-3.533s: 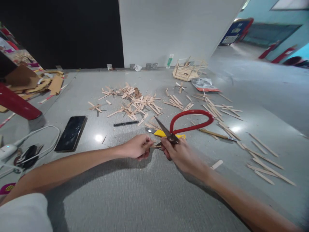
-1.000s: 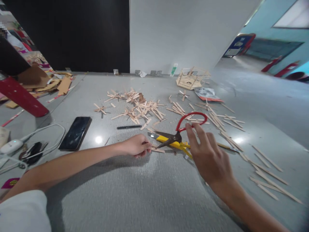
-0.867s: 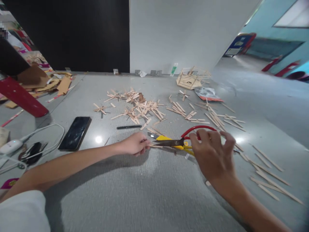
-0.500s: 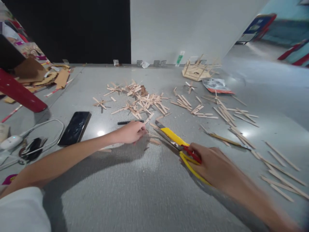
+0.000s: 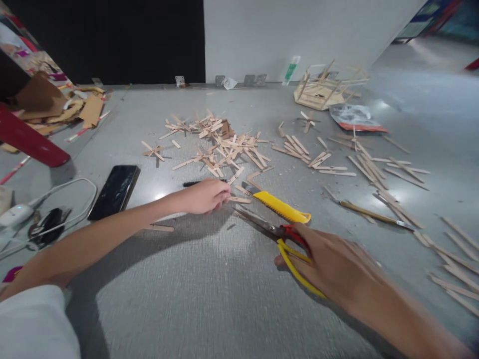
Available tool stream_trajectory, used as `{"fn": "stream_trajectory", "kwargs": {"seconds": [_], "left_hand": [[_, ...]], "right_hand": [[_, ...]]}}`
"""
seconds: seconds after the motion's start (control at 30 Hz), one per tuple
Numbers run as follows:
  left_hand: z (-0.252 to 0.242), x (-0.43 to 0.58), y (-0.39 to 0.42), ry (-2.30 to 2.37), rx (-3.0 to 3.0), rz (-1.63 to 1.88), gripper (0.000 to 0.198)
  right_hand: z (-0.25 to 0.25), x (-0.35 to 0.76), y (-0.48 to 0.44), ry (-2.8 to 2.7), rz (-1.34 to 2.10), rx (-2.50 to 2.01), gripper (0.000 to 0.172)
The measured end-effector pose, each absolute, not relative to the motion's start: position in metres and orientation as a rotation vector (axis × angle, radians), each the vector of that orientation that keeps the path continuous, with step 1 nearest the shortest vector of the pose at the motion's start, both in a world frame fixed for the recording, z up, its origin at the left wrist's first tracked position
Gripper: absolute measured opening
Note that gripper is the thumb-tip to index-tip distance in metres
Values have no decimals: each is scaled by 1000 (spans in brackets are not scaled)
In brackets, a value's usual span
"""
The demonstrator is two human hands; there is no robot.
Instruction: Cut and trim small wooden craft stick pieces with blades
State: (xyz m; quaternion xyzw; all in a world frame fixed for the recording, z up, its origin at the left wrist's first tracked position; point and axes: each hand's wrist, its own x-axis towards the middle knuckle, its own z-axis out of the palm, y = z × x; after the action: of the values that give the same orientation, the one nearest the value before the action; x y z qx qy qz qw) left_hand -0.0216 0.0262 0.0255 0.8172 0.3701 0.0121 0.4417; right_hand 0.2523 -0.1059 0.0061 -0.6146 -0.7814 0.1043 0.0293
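Observation:
My left hand (image 5: 209, 196) is closed in a pinch on a wooden craft stick (image 5: 240, 200) that points to the right. Through the handles of a pair of scissors (image 5: 275, 229), red and yellow, go the fingers of my right hand (image 5: 333, 254). The scissor blades lie close above the floor, tips just right of and below the stick, apart from it. Behind them rests a yellow utility knife (image 5: 281, 206). A black pen (image 5: 192, 183) is partly hidden behind my left hand.
Piled craft sticks (image 5: 232, 149) lie ahead, more sticks (image 5: 366, 167) at right. A craft knife (image 5: 368, 213) is beside them. A stick frame (image 5: 322, 92) and a plastic packet (image 5: 355, 118) stand near the wall. At left are a phone (image 5: 115, 192), a cable (image 5: 86, 183) and cardboard (image 5: 92, 110).
My left hand has lifted the stick slightly and shows more of it. The scissors have shifted a little down and left, away from the utility knife. The view has turned slightly.

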Motion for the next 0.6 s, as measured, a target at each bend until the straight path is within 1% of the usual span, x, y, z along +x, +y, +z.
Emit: {"fn": "stream_trajectory", "kwargs": {"seconds": [0.3,0.4,0.6], "left_hand": [[28,-25,28,873,2106,35,29],[30,-25,29,848,2146,76,32],[37,-27,30,834,2270,166,36]], "right_hand": [[10,241,-102,-2468,226,-1945,42],[11,238,-102,-2502,162,-1978,43],[8,239,-105,-2516,-117,-1970,44]]}}
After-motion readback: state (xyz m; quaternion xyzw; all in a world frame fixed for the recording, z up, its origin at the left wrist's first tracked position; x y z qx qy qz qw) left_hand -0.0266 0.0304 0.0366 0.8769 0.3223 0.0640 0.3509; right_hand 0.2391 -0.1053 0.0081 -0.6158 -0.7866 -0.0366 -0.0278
